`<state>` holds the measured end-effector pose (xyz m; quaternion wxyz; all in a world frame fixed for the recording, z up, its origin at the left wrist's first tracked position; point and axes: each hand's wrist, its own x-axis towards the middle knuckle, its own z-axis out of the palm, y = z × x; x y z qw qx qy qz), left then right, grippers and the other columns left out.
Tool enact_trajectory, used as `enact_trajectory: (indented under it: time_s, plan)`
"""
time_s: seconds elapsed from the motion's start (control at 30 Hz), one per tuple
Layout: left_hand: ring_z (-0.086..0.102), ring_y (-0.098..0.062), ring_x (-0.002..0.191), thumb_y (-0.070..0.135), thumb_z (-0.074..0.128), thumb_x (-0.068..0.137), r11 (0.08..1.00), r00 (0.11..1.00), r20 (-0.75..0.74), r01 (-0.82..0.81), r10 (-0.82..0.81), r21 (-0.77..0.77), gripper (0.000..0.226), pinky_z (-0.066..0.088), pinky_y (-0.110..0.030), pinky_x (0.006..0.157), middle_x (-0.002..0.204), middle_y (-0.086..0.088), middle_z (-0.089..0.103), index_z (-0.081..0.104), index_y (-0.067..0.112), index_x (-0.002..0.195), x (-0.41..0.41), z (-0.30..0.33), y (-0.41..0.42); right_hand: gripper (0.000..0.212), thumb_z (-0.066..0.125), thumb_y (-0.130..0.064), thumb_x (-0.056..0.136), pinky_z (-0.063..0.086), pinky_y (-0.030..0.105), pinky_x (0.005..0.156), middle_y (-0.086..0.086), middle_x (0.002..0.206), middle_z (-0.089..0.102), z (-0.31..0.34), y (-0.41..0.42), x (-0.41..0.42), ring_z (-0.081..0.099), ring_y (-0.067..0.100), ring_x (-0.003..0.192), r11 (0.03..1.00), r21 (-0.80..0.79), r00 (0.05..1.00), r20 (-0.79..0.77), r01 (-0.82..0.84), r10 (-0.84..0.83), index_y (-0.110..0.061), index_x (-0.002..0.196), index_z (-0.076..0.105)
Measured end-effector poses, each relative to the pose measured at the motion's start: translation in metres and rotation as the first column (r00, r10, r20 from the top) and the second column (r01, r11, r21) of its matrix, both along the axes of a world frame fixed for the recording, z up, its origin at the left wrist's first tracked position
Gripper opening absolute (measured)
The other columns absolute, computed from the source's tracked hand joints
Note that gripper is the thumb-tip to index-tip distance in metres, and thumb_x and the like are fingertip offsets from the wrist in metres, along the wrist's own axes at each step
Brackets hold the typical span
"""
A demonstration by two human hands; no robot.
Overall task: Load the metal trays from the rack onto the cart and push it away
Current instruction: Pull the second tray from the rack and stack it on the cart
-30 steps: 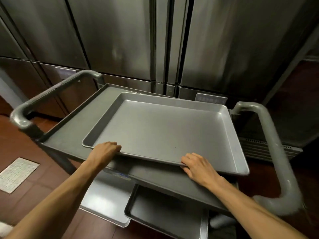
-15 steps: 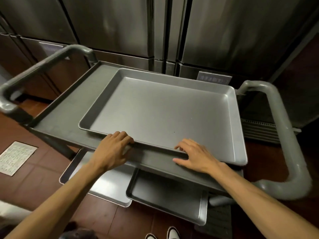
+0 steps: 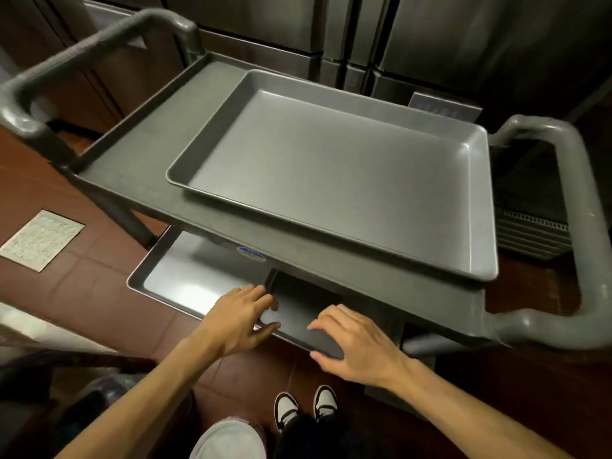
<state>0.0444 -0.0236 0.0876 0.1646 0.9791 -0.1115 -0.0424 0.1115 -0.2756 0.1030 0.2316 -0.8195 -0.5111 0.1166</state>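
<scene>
A large metal tray lies flat on the top shelf of the grey cart, toward its right side. Two more metal trays stick out from the lower shelf: a bright one on the left and a darker one on the right. My left hand hovers with relaxed fingers over the gap between these two trays, its fingertips near the darker tray's left rim. My right hand is spread over the darker tray's near edge. Neither hand holds anything.
The cart has a grey tubular handle on the left and another on the right. Stainless steel cabinet doors stand right behind it. The floor is red-brown tile with a pale floor plate at left. My shoes show below.
Both hands have left the top tray's near edge and dropped down to the trays on the lower shelf. The top tray now lies alone on the cart's top.
</scene>
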Motion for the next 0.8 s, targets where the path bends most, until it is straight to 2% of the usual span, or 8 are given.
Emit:
enact_trajectory:
  time_s: [0.13,0.3,0.47,0.57,0.8]
  plan:
    - [0.056,-0.021,0.093,0.053,0.056,0.083,0.997,0.982,-0.172,-0.068,0.075,0.047,0.036,0.047,-0.036,0.077,0.102,0.000,0.060,0.058,0.023,0.103,-0.019,-0.037,-0.001,0.041,0.061,-0.046,0.085,0.046,0.031,0.084,-0.002,0.108,0.056,-0.041,-0.003,-0.010,0.052,0.015,0.098,0.987,-0.158,0.997,-0.064,0.025,-0.035,-0.020,0.117,0.054]
    - [0.055,-0.025,0.095,0.049,0.062,0.081,0.995,0.970,-0.229,-0.076,0.088,0.058,0.037,0.045,-0.037,0.078,0.104,-0.003,0.059,0.057,0.021,0.105,-0.025,-0.082,-0.016,0.046,0.060,-0.049,0.085,0.044,0.028,0.087,-0.005,0.114,0.053,-0.089,-0.018,-0.012,0.050,0.013,0.105,0.952,-0.303,0.991,-0.105,0.051,-0.086,-0.024,0.122,0.049]
    - [0.054,-0.025,0.100,0.044,0.064,0.080,0.997,0.970,-0.240,-0.023,0.041,0.079,0.040,0.044,-0.037,0.083,0.109,-0.004,0.058,0.057,0.020,0.111,-0.011,-0.131,-0.045,0.050,0.062,-0.048,0.084,0.045,0.032,0.091,-0.002,0.118,0.052,-0.131,-0.031,0.003,0.049,0.016,0.108,0.927,-0.365,0.985,-0.108,0.089,-0.137,-0.023,0.125,0.048]
    - [0.052,-0.028,0.103,0.040,0.064,0.081,0.993,0.970,-0.243,0.007,0.023,0.121,0.042,0.041,-0.038,0.085,0.112,-0.006,0.057,0.055,0.018,0.115,-0.001,-0.161,-0.062,0.052,0.066,-0.046,0.082,0.045,0.034,0.089,-0.001,0.118,0.053,-0.153,-0.040,0.013,0.050,0.017,0.109,0.923,-0.349,0.972,-0.109,0.159,-0.209,-0.022,0.125,0.049]
    - [0.048,-0.024,0.109,0.038,0.065,0.081,0.976,0.937,-0.349,0.049,0.029,0.212,0.049,0.039,-0.038,0.093,0.118,-0.002,0.051,0.046,0.022,0.123,0.007,-0.202,-0.084,0.058,0.068,-0.049,0.078,0.044,0.033,0.090,-0.001,0.121,0.051,-0.191,-0.067,-0.001,0.048,0.018,0.115,0.868,-0.405,0.924,-0.120,0.287,-0.362,-0.025,0.126,0.046]
